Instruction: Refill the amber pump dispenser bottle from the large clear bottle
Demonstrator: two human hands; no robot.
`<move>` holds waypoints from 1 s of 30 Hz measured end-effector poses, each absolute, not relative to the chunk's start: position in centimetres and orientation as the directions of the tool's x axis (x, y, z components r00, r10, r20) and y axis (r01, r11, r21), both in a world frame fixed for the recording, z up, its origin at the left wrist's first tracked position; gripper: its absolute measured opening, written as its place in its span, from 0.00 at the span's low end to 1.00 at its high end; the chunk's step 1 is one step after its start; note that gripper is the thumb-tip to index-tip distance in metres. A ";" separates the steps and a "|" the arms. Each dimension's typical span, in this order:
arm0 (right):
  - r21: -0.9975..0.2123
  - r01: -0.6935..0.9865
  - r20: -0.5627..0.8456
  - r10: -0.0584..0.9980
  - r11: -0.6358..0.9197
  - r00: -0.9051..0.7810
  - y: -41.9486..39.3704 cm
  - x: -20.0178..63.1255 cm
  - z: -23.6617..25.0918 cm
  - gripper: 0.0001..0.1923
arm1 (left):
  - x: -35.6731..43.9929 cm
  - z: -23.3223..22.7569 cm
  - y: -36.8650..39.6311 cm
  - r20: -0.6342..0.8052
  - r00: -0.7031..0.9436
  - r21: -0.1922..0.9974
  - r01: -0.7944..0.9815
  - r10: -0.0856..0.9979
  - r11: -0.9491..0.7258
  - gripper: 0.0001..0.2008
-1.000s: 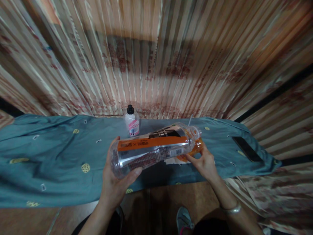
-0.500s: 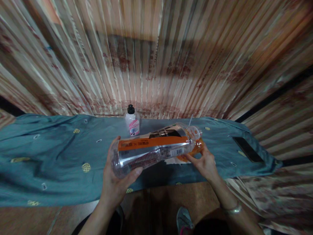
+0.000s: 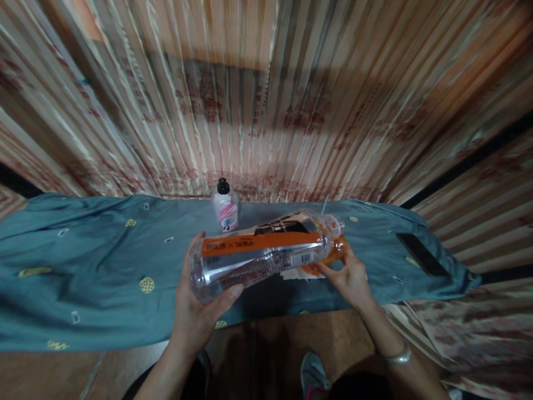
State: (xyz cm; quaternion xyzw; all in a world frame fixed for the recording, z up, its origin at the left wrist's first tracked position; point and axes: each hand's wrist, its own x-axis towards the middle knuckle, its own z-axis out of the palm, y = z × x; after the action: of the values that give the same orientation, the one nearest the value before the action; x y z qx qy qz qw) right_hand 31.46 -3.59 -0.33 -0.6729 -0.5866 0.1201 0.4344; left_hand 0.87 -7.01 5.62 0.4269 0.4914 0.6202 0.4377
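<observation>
Two hands — left hand (image 3: 195, 311), right hand (image 3: 350, 278) — hold bottle (image 3: 262, 253) near cloth (image 3: 83, 278) edge.

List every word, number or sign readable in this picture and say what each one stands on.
Large clear bottle, held on its side by the left hand and the right hand: orange band with characters and an "×" sign between them; the rest too blurred to read.
Same bottle: barcode and small print, unreadable.
Small bottle with black cap: pink label, print too small to read.
Curtain: red printed marks, blurred.
</observation>
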 end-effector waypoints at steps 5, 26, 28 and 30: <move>-0.729 0.682 0.337 0.893 0.047 0.299 -3.6 31.5 -0.3 0.40 | 0.8 5.4 -7.0 0.111 -0.263 0.984 -0.107 0.958 -0.143 0.51; -0.745 0.665 0.314 0.906 0.049 0.284 -3.6 31.4 -0.1 0.38 | 0.7 5.1 -6.8 0.131 -0.278 0.983 -0.085 0.952 -0.160 0.51; -0.751 0.659 0.308 0.909 0.050 0.282 -3.6 31.4 0.0 0.38 | 0.7 5.1 -6.8 0.130 -0.282 0.983 -0.090 0.951 -0.162 0.51; -0.756 0.652 0.308 0.908 0.053 0.283 -3.6 31.3 0.0 0.37 | 0.7 5.1 -6.8 0.130 -0.287 0.982 -0.092 0.949 -0.163 0.51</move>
State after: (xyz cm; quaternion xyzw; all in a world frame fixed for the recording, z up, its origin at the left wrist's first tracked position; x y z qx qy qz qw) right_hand 31.27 -3.62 0.05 -0.6722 -0.5803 0.1469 0.4358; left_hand 0.75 -6.85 5.12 0.4305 0.4974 0.6294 0.4137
